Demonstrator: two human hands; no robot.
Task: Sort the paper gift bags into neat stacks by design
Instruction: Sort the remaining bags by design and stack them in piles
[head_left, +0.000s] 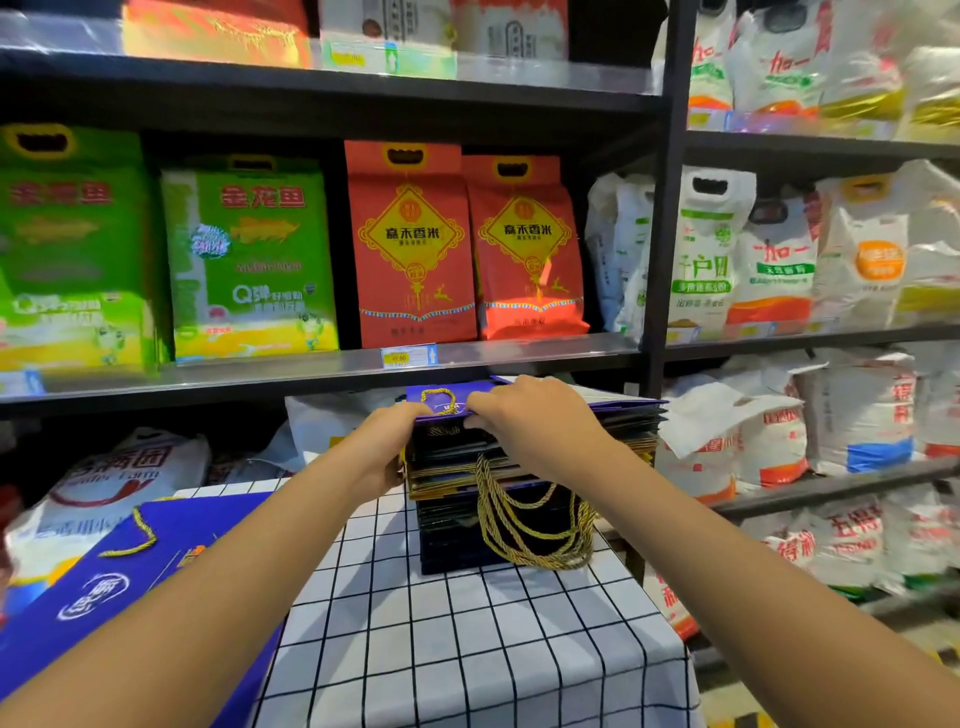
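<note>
A tall stack of flat dark-blue paper gift bags (452, 530) with gold rope handles stands at the far end of the checked table (467, 649). The top blue bag (441, 397) lies on the stack with its gold handle showing. My left hand (387, 441) grips the near-left edge of the stack's upper bags. My right hand (530, 415) rests over the top bag's near edge with fingers curled onto it. A separate large blue gift bag (130, 587) with a white logo and gold handle lies flat at the table's left edge.
Black metal shelves (322, 369) close behind the table hold green, red and white rice sacks. More white sacks fill the lower shelves at the right (831, 415) and left. Loose gold handles (530, 530) hang down the stack's front.
</note>
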